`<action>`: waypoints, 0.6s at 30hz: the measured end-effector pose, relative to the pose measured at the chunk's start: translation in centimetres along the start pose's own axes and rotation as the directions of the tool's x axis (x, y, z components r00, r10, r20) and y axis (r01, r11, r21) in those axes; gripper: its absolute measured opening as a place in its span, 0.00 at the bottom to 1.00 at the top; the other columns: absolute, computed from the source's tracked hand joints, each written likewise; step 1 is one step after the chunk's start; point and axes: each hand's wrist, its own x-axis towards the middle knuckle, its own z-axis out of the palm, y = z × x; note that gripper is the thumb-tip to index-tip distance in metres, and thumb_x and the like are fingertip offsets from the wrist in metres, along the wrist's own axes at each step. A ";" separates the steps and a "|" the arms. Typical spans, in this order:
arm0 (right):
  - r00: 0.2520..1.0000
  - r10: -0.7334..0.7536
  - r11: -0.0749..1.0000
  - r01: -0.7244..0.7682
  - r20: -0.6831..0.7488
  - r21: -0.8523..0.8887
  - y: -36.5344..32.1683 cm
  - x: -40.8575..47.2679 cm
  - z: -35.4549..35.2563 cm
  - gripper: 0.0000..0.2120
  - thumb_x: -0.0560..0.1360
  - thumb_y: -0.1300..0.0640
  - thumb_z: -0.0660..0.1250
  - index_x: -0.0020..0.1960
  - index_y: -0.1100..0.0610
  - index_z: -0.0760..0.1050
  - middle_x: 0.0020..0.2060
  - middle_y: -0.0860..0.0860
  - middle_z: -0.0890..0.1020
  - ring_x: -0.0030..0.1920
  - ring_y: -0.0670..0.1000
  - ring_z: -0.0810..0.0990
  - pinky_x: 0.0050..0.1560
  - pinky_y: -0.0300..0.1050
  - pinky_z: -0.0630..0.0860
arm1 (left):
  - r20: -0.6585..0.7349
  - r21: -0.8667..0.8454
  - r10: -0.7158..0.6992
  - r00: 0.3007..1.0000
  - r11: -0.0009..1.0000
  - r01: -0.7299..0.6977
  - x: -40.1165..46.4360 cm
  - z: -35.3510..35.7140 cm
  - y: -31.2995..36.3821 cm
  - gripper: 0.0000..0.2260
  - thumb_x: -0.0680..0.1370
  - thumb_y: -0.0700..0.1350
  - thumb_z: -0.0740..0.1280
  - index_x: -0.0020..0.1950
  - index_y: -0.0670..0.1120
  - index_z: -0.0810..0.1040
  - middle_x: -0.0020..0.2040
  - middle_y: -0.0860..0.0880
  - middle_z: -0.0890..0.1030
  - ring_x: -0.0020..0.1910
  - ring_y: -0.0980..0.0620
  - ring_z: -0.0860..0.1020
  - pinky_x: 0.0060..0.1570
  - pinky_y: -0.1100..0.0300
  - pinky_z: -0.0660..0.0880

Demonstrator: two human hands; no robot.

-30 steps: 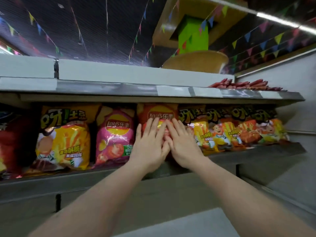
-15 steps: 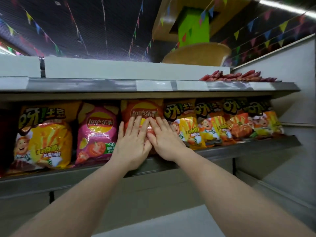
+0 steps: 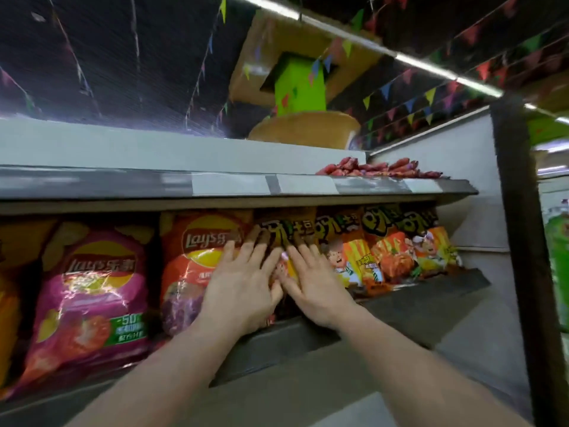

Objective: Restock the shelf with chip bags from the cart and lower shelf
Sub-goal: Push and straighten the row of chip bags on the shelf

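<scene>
Both hands were flat on the chip row w/ fingers spread wide, not gripping anything. Left hand (image 3: 238, 291) pressed on the orange bag (image 3: 197, 260), right hand (image 3: 311, 282) on the yellow bag (image 3: 286, 235) just right of it, thumbs nearly touching. Pink bag (image 3: 89, 297) stood left of the orange one, more yellow bags (image 3: 397, 245) ran off right. All upright on the shelf (image 3: 415, 300), under the top shelf (image 3: 234, 184).

The pink chip bag (image 3: 92, 303) and the orange chip bag (image 3: 197, 257) to its right are glossy, crinkled plastic film that catches the light. The shelf edge (image 3: 308, 337) below them looks like matt grey metal. Smooth white paper labels (image 3: 231, 184) line the upper shelf rail.
</scene>
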 end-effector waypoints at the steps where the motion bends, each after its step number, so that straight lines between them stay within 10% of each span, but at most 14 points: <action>1: 1.000 0.000 1.000 0.000 0.008 0.027 0.3 0.0 0.4 0.28 0.82 0.45 0.47 0.77 0.53 0.44 0.77 0.53 0.46 0.76 0.52 0.42 0.73 0.46 0.39 | -0.037 0.017 0.045 0.998 0.999 -0.044 0.3 1.0 -0.2 0.27 0.73 0.55 0.50 0.61 0.45 0.80 0.56 0.40 0.82 0.57 0.41 0.79 0.60 0.46 0.59; 4: 1.000 0.003 0.999 -0.004 0.029 0.043 0.6 0.2 0.7 0.28 0.81 0.45 0.48 0.77 0.54 0.44 0.77 0.54 0.47 0.76 0.54 0.43 0.73 0.45 0.40 | -0.022 0.034 0.047 0.999 0.998 -0.046 0.3 1.3 -0.2 0.27 0.72 0.55 0.51 0.59 0.44 0.81 0.54 0.41 0.82 0.56 0.41 0.79 0.57 0.47 0.58; 11: 0.998 -0.021 0.996 0.015 0.062 0.086 0.6 0.2 -1.0 0.30 0.80 0.44 0.53 0.77 0.54 0.48 0.77 0.54 0.49 0.76 0.55 0.45 0.74 0.49 0.44 | 0.161 0.143 -0.051 0.986 0.989 0.028 0.2 -0.6 0.4 0.29 0.78 0.59 0.38 0.79 0.50 0.47 0.78 0.47 0.54 0.77 0.46 0.50 0.71 0.45 0.46; 18: 0.995 -0.058 0.997 0.062 -0.083 0.038 6.7 -1.5 -4.5 0.29 0.80 0.45 0.54 0.77 0.53 0.49 0.77 0.53 0.50 0.76 0.53 0.44 0.74 0.51 0.46 | 0.129 0.167 -0.113 0.985 0.982 0.091 0.9 -2.5 3.7 0.33 0.75 0.60 0.36 0.78 0.50 0.51 0.78 0.43 0.52 0.77 0.43 0.45 0.70 0.44 0.36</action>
